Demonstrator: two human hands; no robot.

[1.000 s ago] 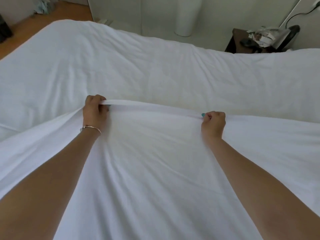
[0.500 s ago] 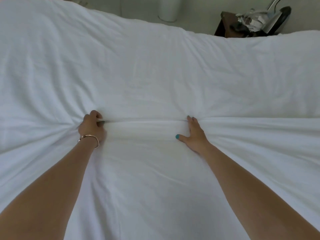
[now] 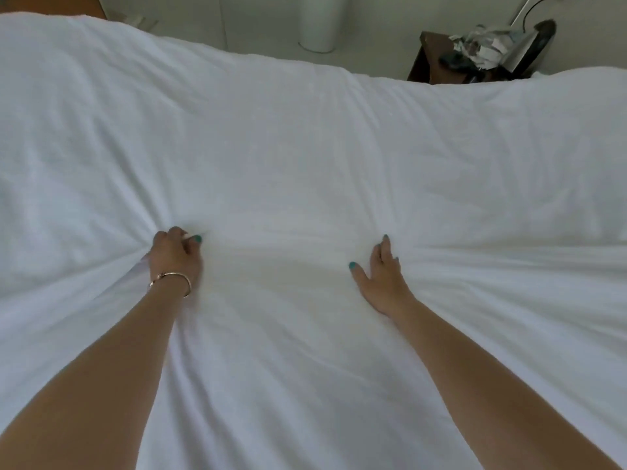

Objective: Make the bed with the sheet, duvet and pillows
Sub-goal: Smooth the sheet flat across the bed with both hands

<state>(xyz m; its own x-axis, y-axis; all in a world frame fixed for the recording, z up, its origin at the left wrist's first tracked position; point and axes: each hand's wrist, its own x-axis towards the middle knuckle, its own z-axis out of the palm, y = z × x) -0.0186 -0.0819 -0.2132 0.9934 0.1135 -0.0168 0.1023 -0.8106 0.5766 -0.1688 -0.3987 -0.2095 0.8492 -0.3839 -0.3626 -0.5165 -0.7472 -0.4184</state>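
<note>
- Centre frame, the left hand [image 3: 174, 256] pinches the white duvet [image 3: 305, 147] with curled fingers; better to release and flatten.
- Right hand [image 3: 383, 276] presses flat, fingers straight; sweep outward over the creases.

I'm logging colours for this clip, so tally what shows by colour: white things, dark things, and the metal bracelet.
White: 2, the duvet and the cylinder on the floor.
Dark: 1, the side table.
Metal: 1, the bracelet.
Total: 4.
</note>
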